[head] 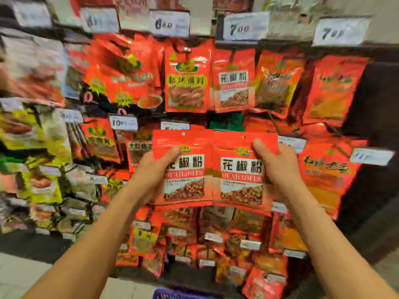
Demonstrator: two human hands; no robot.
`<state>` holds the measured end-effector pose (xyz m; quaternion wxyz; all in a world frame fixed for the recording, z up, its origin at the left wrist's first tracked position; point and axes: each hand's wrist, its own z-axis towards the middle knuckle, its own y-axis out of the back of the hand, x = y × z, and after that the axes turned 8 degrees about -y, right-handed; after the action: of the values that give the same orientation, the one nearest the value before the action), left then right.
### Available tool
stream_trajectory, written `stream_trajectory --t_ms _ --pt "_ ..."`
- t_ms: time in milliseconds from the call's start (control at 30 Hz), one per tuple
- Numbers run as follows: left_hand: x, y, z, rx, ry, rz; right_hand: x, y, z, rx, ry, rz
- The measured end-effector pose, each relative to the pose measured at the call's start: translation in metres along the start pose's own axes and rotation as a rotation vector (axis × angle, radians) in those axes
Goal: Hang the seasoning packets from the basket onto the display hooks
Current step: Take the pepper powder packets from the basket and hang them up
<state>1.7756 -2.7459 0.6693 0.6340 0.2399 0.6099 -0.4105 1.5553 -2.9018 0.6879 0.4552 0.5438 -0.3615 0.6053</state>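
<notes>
Up front, the left hand point(158, 167) grips a red seasoning packet point(183, 169) by its left edge, thumb curled over the front. Just beside it, the right hand point(278, 167) grips a matching second packet point(239, 175) by its right edge. The two packets overlap slightly. Above them, similar hanging packets point(234, 80) fill the display rack. Below the forearms, a blue basket point(170, 294) shows partly.
</notes>
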Motion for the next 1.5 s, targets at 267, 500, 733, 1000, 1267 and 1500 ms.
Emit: stream_trajectory --t_ms 267,500,733,1000,1267,1500 --pt "-0.091 -0.021 0.029 -0.025 -0.195 0.06 0.104 0.004 0.05 -0.082 0.129 0.022" --pt "-0.113 -0.033 0.038 -0.041 -0.243 0.064 0.132 -0.027 0.091 -0.009 0.066 0.054" --pt "-0.116 -0.031 0.048 0.014 -0.278 0.152 0.147 -0.05 0.111 -0.046 0.051 0.11" --pt "-0.11 -0.032 0.068 0.048 -0.295 0.114 0.147 -0.062 0.125 -0.133 0.05 0.045" --pt "-0.104 -0.032 0.079 0.078 -0.302 0.082 0.147 -0.065 0.137 -0.237 0.089 -0.061" --pt "-0.104 -0.033 0.085 0.083 -0.309 0.067 0.134 -0.075 0.171 -0.311 0.095 -0.165"
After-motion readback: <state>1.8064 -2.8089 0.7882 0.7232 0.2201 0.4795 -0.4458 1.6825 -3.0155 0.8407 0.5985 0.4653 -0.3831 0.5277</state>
